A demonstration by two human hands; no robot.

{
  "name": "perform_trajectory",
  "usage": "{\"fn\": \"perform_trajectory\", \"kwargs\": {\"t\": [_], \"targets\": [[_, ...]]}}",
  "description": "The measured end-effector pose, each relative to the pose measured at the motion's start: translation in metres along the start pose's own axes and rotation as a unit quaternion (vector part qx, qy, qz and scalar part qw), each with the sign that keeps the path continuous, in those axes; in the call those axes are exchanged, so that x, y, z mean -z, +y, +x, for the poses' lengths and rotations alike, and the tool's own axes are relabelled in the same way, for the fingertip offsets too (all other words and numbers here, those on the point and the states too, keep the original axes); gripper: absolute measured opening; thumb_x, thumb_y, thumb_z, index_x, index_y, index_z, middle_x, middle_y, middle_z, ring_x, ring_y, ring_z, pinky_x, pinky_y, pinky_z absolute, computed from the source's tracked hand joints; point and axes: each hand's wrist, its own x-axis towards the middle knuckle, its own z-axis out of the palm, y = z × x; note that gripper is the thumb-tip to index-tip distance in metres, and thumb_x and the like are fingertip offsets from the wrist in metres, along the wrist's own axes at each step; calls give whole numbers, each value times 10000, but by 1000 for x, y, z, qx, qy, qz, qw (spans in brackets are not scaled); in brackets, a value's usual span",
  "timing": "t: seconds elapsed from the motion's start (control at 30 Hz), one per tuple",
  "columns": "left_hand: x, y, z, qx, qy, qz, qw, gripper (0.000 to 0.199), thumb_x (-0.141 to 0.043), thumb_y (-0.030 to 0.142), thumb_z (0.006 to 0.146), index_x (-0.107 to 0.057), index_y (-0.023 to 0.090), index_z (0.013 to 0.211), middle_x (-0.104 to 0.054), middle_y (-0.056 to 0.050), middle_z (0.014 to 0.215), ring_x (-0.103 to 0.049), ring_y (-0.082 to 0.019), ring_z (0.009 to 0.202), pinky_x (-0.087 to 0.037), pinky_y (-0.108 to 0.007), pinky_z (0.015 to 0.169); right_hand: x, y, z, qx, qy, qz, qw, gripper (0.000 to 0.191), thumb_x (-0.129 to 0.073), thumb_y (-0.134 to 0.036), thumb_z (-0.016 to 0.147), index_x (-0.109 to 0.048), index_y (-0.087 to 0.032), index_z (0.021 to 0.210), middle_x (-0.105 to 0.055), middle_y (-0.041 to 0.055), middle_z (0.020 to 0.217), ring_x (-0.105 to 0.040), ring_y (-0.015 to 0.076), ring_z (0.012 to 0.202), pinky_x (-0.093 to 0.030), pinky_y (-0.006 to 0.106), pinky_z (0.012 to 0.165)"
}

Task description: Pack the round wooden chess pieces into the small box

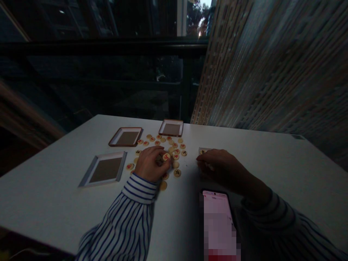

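Observation:
Pinched between thumb and fingers of my left hand [150,163] is a round wooden Chinese chess piece [166,156] with a red character facing up. Around that hand lie several loose chess pieces [177,173], some with red characters, some with black, some blank side up. Over on the right, my right hand [217,163] is curled with its fingers closed above a small light tray [201,148]. A piece with a black character [203,152] shows at the tray's far end. The right fingertips are partly hidden, and what they hold cannot be made out.
Two brown-rimmed trays [111,141] stand at the far side of the white table [272,174], with a light-rimmed tray [122,163] at the left. A lit phone [219,217] lies near me, below my right hand. Behind the table are a railing [108,47] and a curtain [239,72].

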Motion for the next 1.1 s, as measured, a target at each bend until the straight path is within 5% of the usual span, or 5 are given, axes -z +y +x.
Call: {"fn": "perform_trajectory", "kwargs": {"t": [0.3,1.1], "targets": [[2,15,-1,-45,71,-6,996,144,-562,272,714,-579,199,836,-661,-39,865,-590,-192,842,-436,-360,817,12,-1,0,-33,-14,-38,999,187,-454,-244,831,-610,-188,916,-647,55,838,-558,154,742,-352,260,652],[-3,70,25,-115,18,-35,993,213,-563,334,738,-611,179,876,-668,-57,863,-583,-197,837,-419,-382,827,40,13,-9,-98,29,-35,994,267,-431,-314,834,-623,-193,974,-668,49,907,-586,179,839,-398,277,705]]}}
